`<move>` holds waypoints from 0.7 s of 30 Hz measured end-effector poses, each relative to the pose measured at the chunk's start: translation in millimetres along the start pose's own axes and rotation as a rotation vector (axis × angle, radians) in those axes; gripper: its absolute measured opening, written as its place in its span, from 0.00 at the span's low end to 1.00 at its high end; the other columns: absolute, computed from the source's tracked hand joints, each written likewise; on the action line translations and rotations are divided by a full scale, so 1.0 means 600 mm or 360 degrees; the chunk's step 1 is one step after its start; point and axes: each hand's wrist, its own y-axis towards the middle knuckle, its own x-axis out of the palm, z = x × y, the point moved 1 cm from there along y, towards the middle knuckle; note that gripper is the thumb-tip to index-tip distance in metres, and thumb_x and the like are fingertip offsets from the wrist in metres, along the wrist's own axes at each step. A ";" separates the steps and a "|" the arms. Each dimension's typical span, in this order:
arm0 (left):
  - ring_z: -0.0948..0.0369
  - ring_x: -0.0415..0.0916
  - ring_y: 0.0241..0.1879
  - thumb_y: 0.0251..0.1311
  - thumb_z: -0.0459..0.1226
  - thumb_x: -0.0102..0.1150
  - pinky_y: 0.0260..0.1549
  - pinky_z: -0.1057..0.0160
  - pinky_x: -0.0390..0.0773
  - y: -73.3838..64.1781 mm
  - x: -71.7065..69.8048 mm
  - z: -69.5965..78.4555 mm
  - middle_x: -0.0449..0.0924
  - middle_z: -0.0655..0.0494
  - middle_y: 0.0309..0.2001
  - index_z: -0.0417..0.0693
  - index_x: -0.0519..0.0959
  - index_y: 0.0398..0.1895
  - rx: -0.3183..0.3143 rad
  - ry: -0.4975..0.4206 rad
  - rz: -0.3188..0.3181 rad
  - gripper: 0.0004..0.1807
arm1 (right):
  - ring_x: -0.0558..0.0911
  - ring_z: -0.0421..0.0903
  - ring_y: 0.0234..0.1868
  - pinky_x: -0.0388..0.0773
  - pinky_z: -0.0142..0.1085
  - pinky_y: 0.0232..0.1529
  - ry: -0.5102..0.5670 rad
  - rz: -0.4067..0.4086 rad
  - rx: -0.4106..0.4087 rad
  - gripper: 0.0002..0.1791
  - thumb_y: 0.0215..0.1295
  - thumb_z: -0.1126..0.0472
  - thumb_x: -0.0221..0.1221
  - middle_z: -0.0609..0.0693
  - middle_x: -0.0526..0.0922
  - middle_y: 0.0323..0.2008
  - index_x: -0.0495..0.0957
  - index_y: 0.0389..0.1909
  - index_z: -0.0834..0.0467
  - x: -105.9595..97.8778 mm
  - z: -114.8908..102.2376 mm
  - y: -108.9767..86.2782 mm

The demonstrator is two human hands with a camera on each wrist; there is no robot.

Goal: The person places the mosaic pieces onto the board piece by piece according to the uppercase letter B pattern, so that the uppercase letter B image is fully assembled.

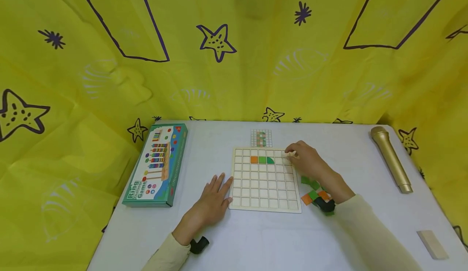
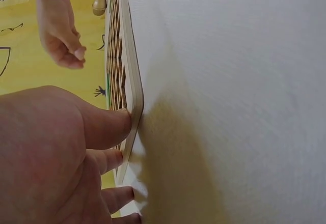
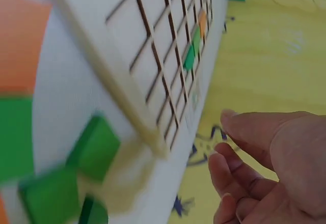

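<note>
A pale wooden grid board (image 1: 265,208) lies in the middle of the table. Its second row carries an orange square tile (image 1: 254,159), a green square tile (image 1: 262,160) and a dark green rounded tile (image 1: 270,160). My left hand (image 1: 213,202) lies spread at the board's left edge, and in the left wrist view its thumb (image 2: 109,127) touches the rim. Over the top right corner of the board hovers my right hand (image 1: 308,161). Its thumb and fingers are bent and apart, with nothing between them in the right wrist view.
Loose green and orange tiles (image 1: 313,194) lie right of the board, partly behind my right wrist. A small pattern card (image 1: 261,138) sits beyond the board. At the left is a game box (image 1: 157,165); at the right, a gold microphone (image 1: 391,159) and a pale block (image 1: 432,244).
</note>
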 end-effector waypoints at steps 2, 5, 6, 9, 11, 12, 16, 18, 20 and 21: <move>0.35 0.40 0.83 0.82 0.44 0.49 0.76 0.30 0.51 0.000 -0.001 0.001 0.46 0.35 0.84 0.46 0.54 0.85 0.0000 0.0004 0.0000 0.34 | 0.79 0.62 0.55 0.80 0.57 0.55 -0.0005 -0.0005 0.0038 0.14 0.79 0.62 0.59 0.64 0.77 0.58 0.80 0.59 0.63 -0.021 0.013 -0.015; 0.35 0.40 0.83 0.82 0.43 0.49 0.76 0.30 0.51 0.000 -0.001 0.002 0.46 0.35 0.84 0.45 0.54 0.85 0.0002 0.0006 -0.0001 0.35 | 0.79 0.64 0.55 0.80 0.57 0.54 -0.0001 -0.0043 0.0097 0.17 0.78 0.61 0.60 0.66 0.77 0.57 0.79 0.61 0.65 -0.045 0.034 -0.042; 0.35 0.40 0.83 0.82 0.43 0.49 0.76 0.30 0.51 0.000 -0.002 0.003 0.46 0.35 0.84 0.45 0.54 0.85 0.0000 0.0002 -0.0003 0.35 | 0.78 0.64 0.55 0.80 0.57 0.54 -0.0001 -0.0060 0.0126 0.18 0.77 0.60 0.61 0.67 0.76 0.57 0.78 0.61 0.65 -0.050 0.042 -0.051; 0.35 0.40 0.83 0.82 0.43 0.49 0.76 0.30 0.50 0.000 -0.001 0.003 0.46 0.35 0.84 0.45 0.54 0.85 -0.0001 -0.0006 -0.0005 0.34 | 0.78 0.63 0.53 0.81 0.56 0.51 0.0000 -0.0104 0.0190 0.20 0.76 0.59 0.63 0.68 0.75 0.56 0.77 0.62 0.65 -0.057 0.063 -0.079; 0.35 0.40 0.83 0.82 0.43 0.48 0.76 0.30 0.50 0.000 -0.001 0.003 0.46 0.35 0.84 0.45 0.54 0.85 -0.0004 -0.0007 -0.0005 0.34 | 0.78 0.62 0.50 0.82 0.53 0.48 0.0005 -0.0117 0.0209 0.20 0.75 0.60 0.64 0.69 0.75 0.55 0.77 0.61 0.65 -0.054 0.075 -0.096; 0.35 0.40 0.83 0.82 0.43 0.48 0.77 0.30 0.49 -0.001 -0.001 0.003 0.46 0.35 0.84 0.46 0.53 0.85 -0.0009 -0.0008 -0.0006 0.34 | 0.78 0.61 0.49 0.82 0.51 0.46 0.0013 -0.0126 0.0218 0.19 0.74 0.60 0.64 0.68 0.75 0.55 0.78 0.60 0.65 -0.050 0.080 -0.103; 0.35 0.39 0.83 0.82 0.43 0.48 0.77 0.30 0.49 -0.002 -0.002 0.003 0.46 0.36 0.84 0.45 0.53 0.85 -0.0017 -0.0014 0.0000 0.35 | 0.77 0.56 0.45 0.79 0.46 0.44 0.0075 -0.0115 0.0181 0.22 0.71 0.60 0.66 0.68 0.75 0.54 0.78 0.60 0.66 -0.026 0.088 -0.124; 0.35 0.39 0.83 0.82 0.43 0.49 0.77 0.30 0.49 -0.002 -0.002 0.002 0.46 0.36 0.84 0.46 0.54 0.85 -0.0018 -0.0021 0.0003 0.35 | 0.77 0.55 0.46 0.79 0.46 0.45 0.0089 -0.0099 0.0158 0.23 0.71 0.59 0.67 0.67 0.75 0.54 0.77 0.61 0.66 -0.012 0.085 -0.128; 0.35 0.40 0.83 0.82 0.43 0.49 0.76 0.30 0.50 -0.002 -0.002 0.003 0.46 0.35 0.84 0.45 0.54 0.85 -0.0008 -0.0023 0.0008 0.34 | 0.77 0.55 0.48 0.78 0.49 0.48 0.0061 -0.0073 0.0136 0.23 0.71 0.59 0.68 0.66 0.76 0.56 0.77 0.62 0.65 0.002 0.081 -0.129; 0.35 0.40 0.83 0.82 0.43 0.49 0.76 0.30 0.50 -0.002 -0.002 0.003 0.46 0.35 0.84 0.45 0.54 0.85 -0.0007 -0.0023 0.0007 0.34 | 0.78 0.56 0.49 0.77 0.52 0.50 0.0047 -0.0060 0.0128 0.23 0.71 0.60 0.68 0.66 0.76 0.56 0.78 0.62 0.65 0.008 0.078 -0.129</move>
